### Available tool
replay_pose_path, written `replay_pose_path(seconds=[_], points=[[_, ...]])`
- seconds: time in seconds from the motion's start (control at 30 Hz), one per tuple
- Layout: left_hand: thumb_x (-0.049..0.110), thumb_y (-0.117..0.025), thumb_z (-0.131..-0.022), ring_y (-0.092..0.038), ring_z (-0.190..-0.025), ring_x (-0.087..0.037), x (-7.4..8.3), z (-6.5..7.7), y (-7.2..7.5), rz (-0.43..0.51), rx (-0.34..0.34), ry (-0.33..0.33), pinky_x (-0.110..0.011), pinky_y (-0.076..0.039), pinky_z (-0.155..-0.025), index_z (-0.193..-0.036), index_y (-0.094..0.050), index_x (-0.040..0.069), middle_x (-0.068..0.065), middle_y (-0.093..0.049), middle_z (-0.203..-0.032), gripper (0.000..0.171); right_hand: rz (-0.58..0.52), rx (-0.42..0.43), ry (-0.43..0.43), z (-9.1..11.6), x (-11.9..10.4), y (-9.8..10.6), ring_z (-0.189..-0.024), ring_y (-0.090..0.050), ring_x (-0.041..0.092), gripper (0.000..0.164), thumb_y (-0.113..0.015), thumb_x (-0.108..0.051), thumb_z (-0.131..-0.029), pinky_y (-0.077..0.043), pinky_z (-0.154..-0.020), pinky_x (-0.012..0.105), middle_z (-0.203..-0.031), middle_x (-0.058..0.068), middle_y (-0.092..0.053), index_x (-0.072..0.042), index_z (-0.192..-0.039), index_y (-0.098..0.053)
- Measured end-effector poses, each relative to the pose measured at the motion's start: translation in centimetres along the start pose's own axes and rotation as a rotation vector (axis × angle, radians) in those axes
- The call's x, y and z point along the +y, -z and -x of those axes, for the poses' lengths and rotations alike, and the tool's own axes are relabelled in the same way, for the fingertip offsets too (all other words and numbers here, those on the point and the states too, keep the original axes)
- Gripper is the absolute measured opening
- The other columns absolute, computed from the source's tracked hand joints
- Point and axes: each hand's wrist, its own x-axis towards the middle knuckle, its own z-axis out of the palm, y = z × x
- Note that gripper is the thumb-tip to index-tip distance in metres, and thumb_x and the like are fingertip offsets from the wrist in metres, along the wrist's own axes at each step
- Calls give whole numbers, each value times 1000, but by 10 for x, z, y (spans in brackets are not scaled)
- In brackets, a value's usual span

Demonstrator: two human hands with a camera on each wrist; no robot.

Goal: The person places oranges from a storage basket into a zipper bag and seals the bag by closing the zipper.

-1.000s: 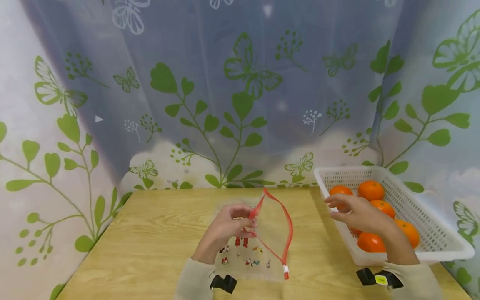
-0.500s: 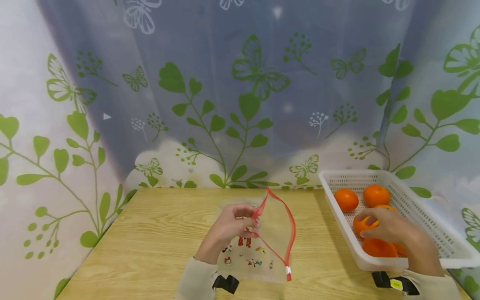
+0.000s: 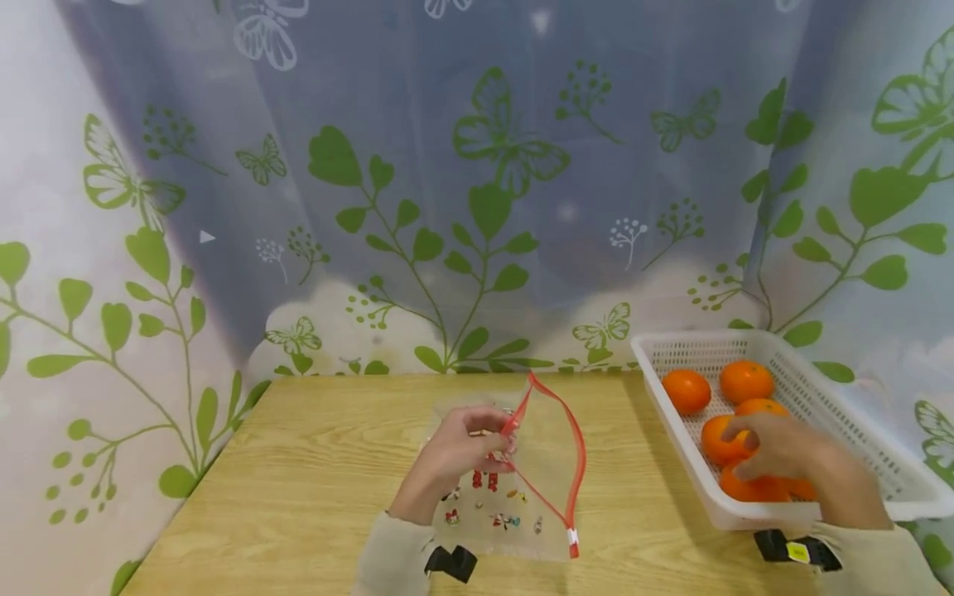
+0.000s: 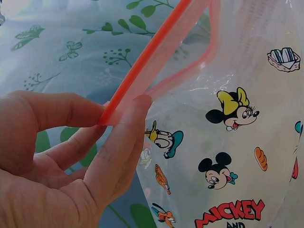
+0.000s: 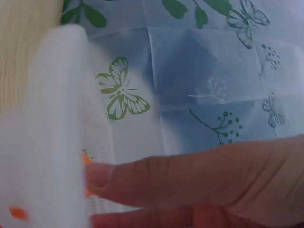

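Observation:
In the head view, my left hand pinches the red-edged mouth of a clear zip bag, near the middle of the table. The bag's mouth gapes to the right, with a white slider at its lower end. Cartoon prints cover the bag in the left wrist view, where thumb and fingers hold its red zip strip. My right hand reaches into the white basket, fingers spread and slightly bent over a mandarin orange. Another orange sits under the thumb. The right wrist view mostly hides the fruit.
The white slatted basket stands at the right of the wooden table. More oranges, such as one at the back and one at its left, lie inside. A patterned curtain encloses the table.
My right hand has moved rightward and down from above the basket's left rim to among the oranges. The left hand keeps its pinch on the bag, which stays in place.

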Motion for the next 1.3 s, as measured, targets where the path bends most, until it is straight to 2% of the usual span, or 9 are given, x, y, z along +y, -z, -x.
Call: replay_pose_path(seconds=[0.13,0.23,0.33,0.47,0.7,0.83,1.17,1.3], points=[[0,-64,-96,-68,-86,-19,1,0,-1,10,5,9,-38,-68,-77,-119,-69,-4,-19,-68,-106,23,90,-42,43,-6,-5,10,-89,-60,29,41,-86,-6,-76,-56,-75,37,-105,18,-67,2,-112,-68],[0,-64,-97,-68,-86,-19,1,-1,-2,10,1,11,-38,-68,-77,-121,-68,-4,-19,-68,-107,25,137,-108,34,-8,-8,14,-88,-58,26,40,-87,-7,-75,-55,-76,36,-104,13,-67,-3,-111,-69],[1,-64,-97,-68,-85,-17,1,-2,-3,7,-13,11,-38,-68,-78,-123,-68,-4,-17,-67,-107,26,138,-162,42,-7,-7,16,-89,-59,25,38,-88,-5,-73,-56,-76,36,-99,9,-66,-6,-108,-71],[1,-64,-98,-68,-84,-14,1,-2,-3,5,-22,15,-38,-68,-78,-125,-67,-4,-17,-67,-108,28,129,-232,56,-8,-2,19,-94,-60,26,40,-88,-4,-74,-57,-79,37,-103,8,-66,-10,-108,-70],[3,-64,-99,-68,-85,-13,1,-3,-2,-2,-20,6,-38,-68,-77,-127,-66,-4,-23,-66,-112,29,31,-351,-30,-12,5,24,-71,-51,18,45,-85,-1,-77,-50,-58,27,-111,9,-61,-14,-116,-68],[3,-64,-99,-68,-85,-13,0,-3,-3,-2,-20,-4,-37,-68,-77,-126,-66,-4,-25,-66,-113,29,41,-382,-59,-16,6,23,-66,-48,17,45,-86,-2,-75,-47,-56,24,-109,8,-59,-17,-114,-70],[1,-63,-98,-68,-88,-16,1,-3,-3,0,-28,-8,-36,-68,-76,-124,-67,-4,-20,-67,-109,27,82,-393,-70,-23,7,13,-92,-55,24,44,-88,-3,-75,-62,-61,35,-105,8,-56,-18,-111,-66],[1,-63,-98,-68,-89,-18,0,-3,-2,3,-21,-5,-36,-68,-76,-125,-67,-4,-23,-66,-112,28,69,-405,-82,-26,7,10,-94,-56,23,44,-89,-4,-75,-64,-61,37,-104,8,-57,-19,-110,-67]])
